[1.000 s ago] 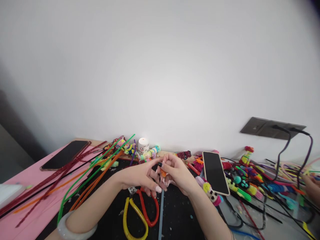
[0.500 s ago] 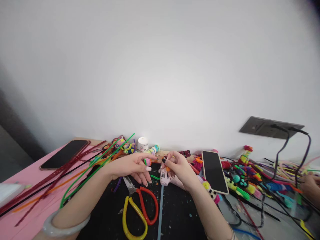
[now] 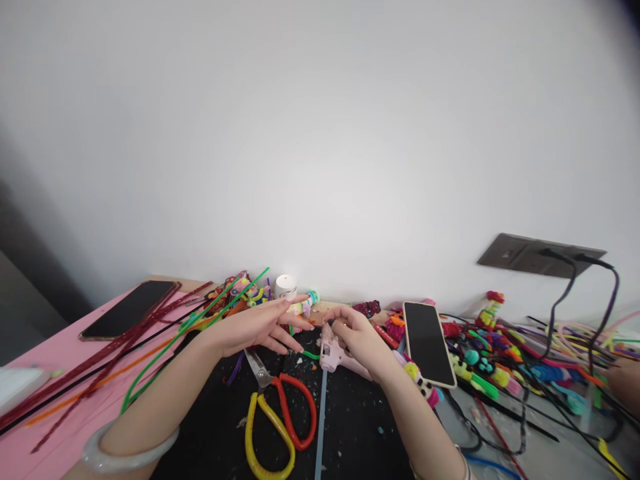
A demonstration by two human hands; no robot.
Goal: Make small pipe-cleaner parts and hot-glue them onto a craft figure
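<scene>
Stretched out over the black mat (image 3: 350, 427), my left hand (image 3: 260, 327) has its fingers spread. A small green and pink bit shows among those fingers, mostly hidden; I cannot tell whether it is gripped. My right hand (image 3: 353, 333) is closed in a pinch at the nozzle end of a pale pink glue gun (image 3: 330, 357); what the fingertips hold is hidden. A long translucent glue stick (image 3: 321, 427) runs from the gun towards me. Scissors (image 3: 283, 413) with one red and one yellow handle lie below my left hand. Behind them sits a short green pipe cleaner (image 3: 311, 355).
Long pipe cleaners (image 3: 150, 340) and a dark phone (image 3: 130, 309) cover the left side. A white paper cup (image 3: 285, 285) stands by the wall. At right are another phone (image 3: 430, 343), colourful pipe-cleaner figures (image 3: 487, 360), cables (image 3: 597, 333) and another person's hand (image 3: 625, 379).
My left hand's fingers have straightened and spread, and the striped coil by them is now mostly hidden. My right fingertips have shifted slightly at the nozzle; the orange bit there no longer shows.
</scene>
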